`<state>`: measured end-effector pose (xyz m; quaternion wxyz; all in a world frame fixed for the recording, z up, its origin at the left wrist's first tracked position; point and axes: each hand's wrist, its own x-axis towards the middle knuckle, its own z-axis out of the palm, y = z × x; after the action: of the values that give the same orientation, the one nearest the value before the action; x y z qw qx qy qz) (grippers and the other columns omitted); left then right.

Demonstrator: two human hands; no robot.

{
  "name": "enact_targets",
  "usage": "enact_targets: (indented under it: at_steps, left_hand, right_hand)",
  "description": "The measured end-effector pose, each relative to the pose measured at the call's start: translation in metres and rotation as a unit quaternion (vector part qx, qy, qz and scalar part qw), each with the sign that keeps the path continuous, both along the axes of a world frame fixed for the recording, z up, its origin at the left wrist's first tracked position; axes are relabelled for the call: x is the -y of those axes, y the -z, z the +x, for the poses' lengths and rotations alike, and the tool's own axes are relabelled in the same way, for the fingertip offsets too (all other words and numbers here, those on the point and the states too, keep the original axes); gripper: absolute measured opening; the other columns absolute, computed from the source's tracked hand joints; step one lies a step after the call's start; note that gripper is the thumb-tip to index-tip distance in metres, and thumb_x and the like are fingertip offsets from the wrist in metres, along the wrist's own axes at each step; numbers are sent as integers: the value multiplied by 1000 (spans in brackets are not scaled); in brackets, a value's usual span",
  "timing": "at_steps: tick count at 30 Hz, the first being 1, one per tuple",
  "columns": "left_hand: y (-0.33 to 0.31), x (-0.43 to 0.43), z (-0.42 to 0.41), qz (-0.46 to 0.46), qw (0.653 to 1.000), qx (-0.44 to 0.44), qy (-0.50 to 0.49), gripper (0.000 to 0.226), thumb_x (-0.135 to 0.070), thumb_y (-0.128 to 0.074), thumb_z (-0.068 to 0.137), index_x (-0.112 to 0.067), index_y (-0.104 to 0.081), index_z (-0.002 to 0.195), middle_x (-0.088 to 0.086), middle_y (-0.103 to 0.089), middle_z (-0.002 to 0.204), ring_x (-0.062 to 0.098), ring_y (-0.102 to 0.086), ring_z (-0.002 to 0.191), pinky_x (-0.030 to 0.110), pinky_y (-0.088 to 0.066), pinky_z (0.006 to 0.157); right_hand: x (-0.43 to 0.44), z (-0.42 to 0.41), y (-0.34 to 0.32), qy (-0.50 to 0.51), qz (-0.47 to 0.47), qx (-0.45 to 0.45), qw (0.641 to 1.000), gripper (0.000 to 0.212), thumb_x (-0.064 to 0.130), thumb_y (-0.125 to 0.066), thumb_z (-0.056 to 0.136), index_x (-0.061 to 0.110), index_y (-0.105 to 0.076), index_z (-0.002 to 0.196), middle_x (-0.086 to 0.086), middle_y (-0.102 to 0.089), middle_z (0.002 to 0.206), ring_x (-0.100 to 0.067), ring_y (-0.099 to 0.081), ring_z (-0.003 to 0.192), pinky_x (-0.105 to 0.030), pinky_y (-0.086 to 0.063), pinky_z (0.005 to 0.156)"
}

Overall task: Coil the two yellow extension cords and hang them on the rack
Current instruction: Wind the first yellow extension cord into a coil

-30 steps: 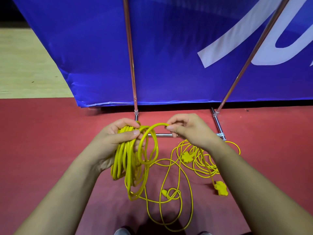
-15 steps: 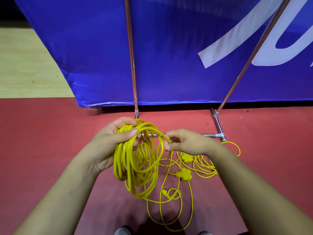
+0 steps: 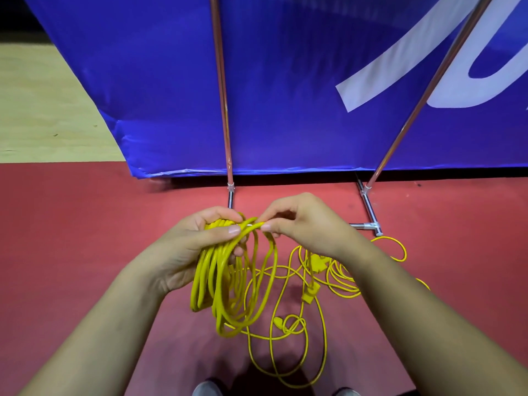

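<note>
Left hand (image 3: 197,247) is gripping a hanging bundle of coiled yellow extension cord (image 3: 223,284), thumb pressing across its top. Right hand (image 3: 305,224) is pinching 1 strand just beside that thumb. Loose yellow cord tail (image 3: 278,322) is trailing over the red floor (image 3: 71,224). A tangled yellow cord pile (image 3: 333,277) is lying under the right wrist, near the chrome tubular rack base (image 3: 370,208).

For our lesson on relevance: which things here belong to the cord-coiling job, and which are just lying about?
Job: coiled yellow extension cord bundle gripped by the left hand; right hand pinching one strand of it; loose yellow cord on the floor; chrome tube rack.
Lying about: blue fabric banner with white lettering; red floor covering; pale wooden floor.
</note>
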<state>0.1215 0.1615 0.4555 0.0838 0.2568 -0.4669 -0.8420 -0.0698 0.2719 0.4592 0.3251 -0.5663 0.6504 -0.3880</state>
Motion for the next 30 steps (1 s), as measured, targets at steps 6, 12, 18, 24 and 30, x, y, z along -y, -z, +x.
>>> enact_targets:
  at_steps: [6,12,18,24,30]
  left_hand:
    - [-3,-1,0,-7,999,-49,3,56,-14,-95,45,-11,-64,92,16,-60,75,20,-56,52,27,-51,49]
    - [0,1,-1,-5,999,-32,-40,58,-17,-97,38,-14,-67,87,15,-60,70,17,-57,51,28,-53,51]
    - [-3,10,4,-11,999,-24,-44,72,-21,-95,41,-15,-64,106,17,-63,79,22,-60,54,29,-54,52]
    - [-5,9,8,-5,998,-41,-41,80,-23,-95,41,-17,-65,115,20,-65,83,26,-60,56,32,-55,54]
    - [-4,0,4,-72,997,-12,10,73,-12,-90,52,-13,-60,118,19,-59,84,24,-58,55,30,-54,54]
  right_hand:
    - [-3,-6,16,-32,54,16,998,8,13,-70,87,9,-63,86,0,-56,65,-8,-49,62,-28,-43,62]
    - [-11,-25,57,-62,157,39,985,3,15,-61,92,15,-64,94,-15,-69,89,-8,-59,81,-32,-48,81]
    - [-2,-16,27,62,12,115,991,22,10,-53,98,23,-70,99,-2,-50,66,-15,-48,59,-24,-44,59]
    - [1,-3,5,32,-34,-46,998,23,13,-57,96,22,-74,108,9,-60,71,0,-49,66,-17,-38,66]
    - [0,20,-5,-29,-77,-165,983,18,17,-59,91,12,-70,103,16,-52,77,1,-49,75,-12,-36,72]
